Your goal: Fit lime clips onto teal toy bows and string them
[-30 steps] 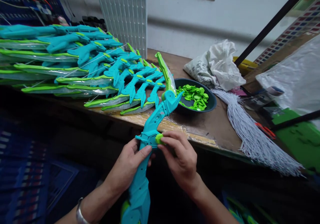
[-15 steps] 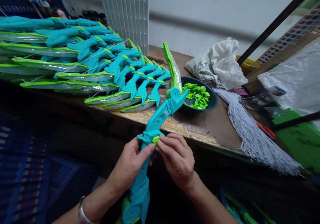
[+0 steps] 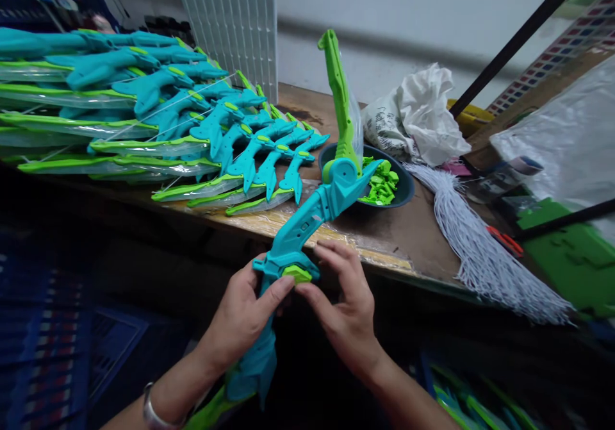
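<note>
A teal toy bow [image 3: 300, 222] with lime-green limbs slants across the middle, held in front of the table. My left hand [image 3: 245, 314] is wrapped round its grip, thumb resting at the edge of a lime-green cap piece [image 3: 296, 273]. That cap sits in the middle of the bow, flat side facing me. Beside it is my right hand [image 3: 346, 308], fingers spread apart, the thumb tip close to the cap; whether it touches cannot be made out. Behind the bow's upper part, a dark bowl [image 3: 406, 196] contains loose lime-green pieces [image 3: 383, 183].
Many similar bows [image 3: 192, 122] are piled on the table [image 3: 346, 244] at left. A white sack [image 3: 418, 116], a bundle of white strings [image 3: 461, 231], red-handled scissors [image 3: 504, 241] and a green block [image 3: 567, 257] lie at right. Blue crates [image 3: 115, 340] stand below left.
My right fingers have come off the green cap and spread apart. The cap now shows its broad flat face. The bow has turned slightly, its upper limb standing higher in view.
</note>
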`<state>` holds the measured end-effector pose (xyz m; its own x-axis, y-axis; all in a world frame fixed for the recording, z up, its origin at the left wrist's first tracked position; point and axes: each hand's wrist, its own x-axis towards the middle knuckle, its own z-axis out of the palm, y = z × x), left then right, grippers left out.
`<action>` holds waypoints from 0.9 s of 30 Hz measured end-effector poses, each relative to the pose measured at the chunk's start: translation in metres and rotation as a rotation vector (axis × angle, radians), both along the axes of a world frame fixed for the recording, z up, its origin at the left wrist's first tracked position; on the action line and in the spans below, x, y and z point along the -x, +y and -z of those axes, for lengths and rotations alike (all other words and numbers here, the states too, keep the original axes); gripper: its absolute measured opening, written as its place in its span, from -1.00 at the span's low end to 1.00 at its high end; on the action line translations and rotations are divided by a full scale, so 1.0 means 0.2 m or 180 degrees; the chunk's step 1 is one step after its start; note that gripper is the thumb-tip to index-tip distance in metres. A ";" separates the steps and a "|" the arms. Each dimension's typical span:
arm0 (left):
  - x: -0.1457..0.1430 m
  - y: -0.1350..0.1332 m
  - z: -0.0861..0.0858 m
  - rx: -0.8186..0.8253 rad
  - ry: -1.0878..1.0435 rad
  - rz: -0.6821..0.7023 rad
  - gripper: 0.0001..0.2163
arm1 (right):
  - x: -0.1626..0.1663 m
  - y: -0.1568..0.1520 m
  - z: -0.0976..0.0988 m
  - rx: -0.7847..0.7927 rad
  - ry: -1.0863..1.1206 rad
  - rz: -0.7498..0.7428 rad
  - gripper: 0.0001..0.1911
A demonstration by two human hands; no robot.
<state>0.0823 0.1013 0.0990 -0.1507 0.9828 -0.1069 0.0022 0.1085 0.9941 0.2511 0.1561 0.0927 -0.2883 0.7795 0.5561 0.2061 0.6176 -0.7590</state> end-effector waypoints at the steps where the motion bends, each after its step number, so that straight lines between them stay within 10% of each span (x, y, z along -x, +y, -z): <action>1: 0.01 0.00 0.00 -0.0003 0.0112 0.0004 -0.74 | 0.00 0.00 0.00 0.0570 0.0172 -0.0079 -0.43; 5: 0.03 -0.02 0.02 -0.0193 0.0693 0.0058 -0.77 | 0.00 0.02 0.02 0.2336 0.0547 -0.1016 -0.55; 14: 0.01 -0.04 0.11 -0.0374 0.1066 0.0081 -0.84 | -0.01 -0.02 0.10 0.1816 0.0341 -0.0554 -0.72; 27: -0.02 -0.05 0.18 0.1110 -0.0473 0.0053 -0.33 | -0.14 -0.08 0.20 0.2025 0.0290 -0.0517 -0.55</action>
<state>0.0872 0.0908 0.0628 -0.0926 0.8857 -0.4549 -0.1346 0.4416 0.8871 0.2789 0.1399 0.0535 -0.4034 0.9146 0.0295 0.0657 0.0611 -0.9960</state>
